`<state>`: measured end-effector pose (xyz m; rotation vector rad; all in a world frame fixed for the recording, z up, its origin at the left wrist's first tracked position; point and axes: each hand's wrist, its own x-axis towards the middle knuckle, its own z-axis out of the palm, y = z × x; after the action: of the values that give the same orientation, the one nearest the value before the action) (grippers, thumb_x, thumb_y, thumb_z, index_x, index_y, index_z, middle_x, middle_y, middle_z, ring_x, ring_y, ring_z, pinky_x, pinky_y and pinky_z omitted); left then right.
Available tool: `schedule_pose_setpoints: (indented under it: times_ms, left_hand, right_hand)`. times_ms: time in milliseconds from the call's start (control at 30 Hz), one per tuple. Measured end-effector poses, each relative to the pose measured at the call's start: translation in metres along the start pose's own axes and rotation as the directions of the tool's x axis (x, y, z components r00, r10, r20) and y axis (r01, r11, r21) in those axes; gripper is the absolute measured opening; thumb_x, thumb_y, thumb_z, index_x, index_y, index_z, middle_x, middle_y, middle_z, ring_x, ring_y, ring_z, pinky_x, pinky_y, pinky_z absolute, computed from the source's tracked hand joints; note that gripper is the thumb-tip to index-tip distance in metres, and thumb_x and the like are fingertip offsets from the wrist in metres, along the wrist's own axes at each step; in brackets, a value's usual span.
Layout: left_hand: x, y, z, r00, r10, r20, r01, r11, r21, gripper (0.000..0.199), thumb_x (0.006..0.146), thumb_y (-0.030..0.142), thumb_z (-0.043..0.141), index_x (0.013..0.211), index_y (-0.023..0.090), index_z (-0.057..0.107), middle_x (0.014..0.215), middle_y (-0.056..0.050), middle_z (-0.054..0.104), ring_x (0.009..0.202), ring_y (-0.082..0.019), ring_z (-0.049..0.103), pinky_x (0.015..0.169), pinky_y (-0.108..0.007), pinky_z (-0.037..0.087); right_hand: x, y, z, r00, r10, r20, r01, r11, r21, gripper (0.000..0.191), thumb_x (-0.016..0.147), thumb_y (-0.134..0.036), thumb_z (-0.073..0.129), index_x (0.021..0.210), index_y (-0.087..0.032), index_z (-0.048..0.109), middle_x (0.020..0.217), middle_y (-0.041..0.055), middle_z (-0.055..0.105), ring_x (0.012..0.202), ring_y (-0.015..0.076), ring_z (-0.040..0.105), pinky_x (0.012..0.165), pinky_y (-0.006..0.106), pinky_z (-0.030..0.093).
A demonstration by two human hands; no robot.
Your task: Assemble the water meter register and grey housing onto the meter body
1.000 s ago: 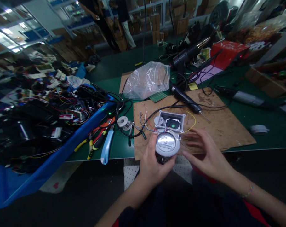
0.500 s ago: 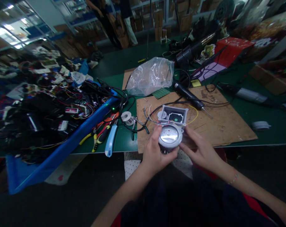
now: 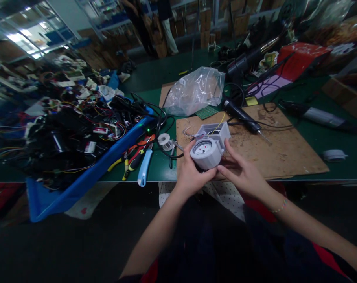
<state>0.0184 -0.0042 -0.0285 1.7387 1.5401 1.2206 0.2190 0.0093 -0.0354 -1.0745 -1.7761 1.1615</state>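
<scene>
Between my two hands is a grey plastic meter housing (image 3: pixel 209 156) with a round dial window and an open rectangular box behind it. My left hand (image 3: pixel 192 169) wraps its left side and front, thumb along the lower edge. On the right side, my right hand (image 3: pixel 240 165) grips it with thumb and fingers. The housing is tilted above the front of a brown board (image 3: pixel 273 153). Thin wires, one of them a yellow wire (image 3: pixel 220 124), come out of the box part. The underside of the housing is hidden.
A blue bin (image 3: pixel 92 179) heaped with wired parts stands left. Beside it lie pliers (image 3: pixel 126 167), a light-blue utility knife (image 3: pixel 144 167) and a solder spool (image 3: pixel 165 141). Behind are a clear plastic bag (image 3: pixel 196 92), a green circuit board (image 3: pixel 207 112) and an electric screwdriver (image 3: pixel 243 116). Two people stand far back.
Both hands have tipped and turned the meter housing, so its side wall now shows and the dial faces more to the left. The yellow wire has swung upward. The whole view has shifted slightly.
</scene>
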Motion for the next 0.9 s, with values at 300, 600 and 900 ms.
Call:
schedule_pose_setpoints:
  times_ms: [300, 600, 900]
  left_hand:
    - [-0.002, -0.004, -0.003, 0.996, -0.079, 0.045, 0.09, 0.905, -0.416, 0.09, 0.069, 0.03, 0.085, 0.144, 0.023, 0.034, 0.147, -0.015, 0.054, 0.13, -0.027, 0.059, 0.111, -0.043, 0.048]
    - [-0.015, 0.025, -0.023, 0.778, -0.569, 0.267, 0.462, 0.229, -0.857, 0.064, 0.077, 0.055, 0.072, 0.128, 0.018, 0.06, 0.122, -0.01, 0.072, 0.109, -0.028, 0.071, 0.088, -0.037, 0.061]
    - [-0.018, 0.038, -0.026, 0.762, -0.48, 0.435, 0.492, -0.008, -0.871, 0.064, 0.083, 0.066, 0.057, 0.125, 0.019, 0.064, 0.121, -0.009, 0.073, 0.109, -0.02, 0.07, 0.084, -0.025, 0.059]
  right_hand:
    - [-0.005, -0.022, -0.004, 0.995, -0.095, -0.005, 0.092, 0.975, -0.2, 0.091, 0.091, -0.045, 0.071, 0.164, -0.029, 0.018, 0.13, 0.0061, 0.069, 0.114, 0.0312, 0.07, 0.102, 0.051, 0.059]
    - [-0.017, -0.065, -0.019, 0.699, -0.166, -0.696, 0.255, 0.967, 0.025, 0.053, 0.091, -0.039, 0.067, 0.141, -0.044, 0.051, 0.142, 0.0021, 0.056, 0.133, 0.0366, 0.054, 0.105, 0.062, 0.053]
    - [-0.005, -0.037, 0.026, 0.985, 0.086, -0.149, -0.015, 0.907, 0.42, 0.09, 0.077, -0.046, 0.083, 0.148, -0.031, 0.031, 0.157, 0.0117, 0.039, 0.146, 0.0335, 0.041, 0.122, 0.061, 0.036]
